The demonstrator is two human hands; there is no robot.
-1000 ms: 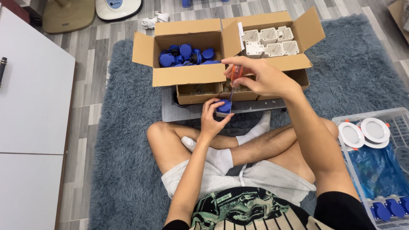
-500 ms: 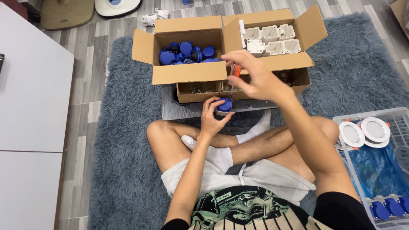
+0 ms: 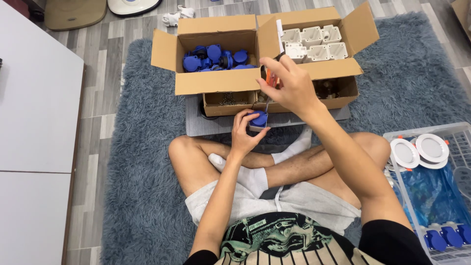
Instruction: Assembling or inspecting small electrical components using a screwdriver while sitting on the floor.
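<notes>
The left hand (image 3: 245, 135) is held low in front of the crossed legs, its fingers (image 3: 240, 118) curled closed in a grip. The right hand (image 3: 289, 88) is raised just above it, arm extended forward, fingers pinched together.

1. Brown cardboard box (image 3: 218, 81), left, flaps open, on the grey rug: holds blue round-lidded parts.
2. Brown cardboard box (image 3: 338, 71), right, touching the first, flaps open: holds white square housings.
3. Small shallow brown box (image 3: 228, 103), in front of the first: contents unclear.
</notes>
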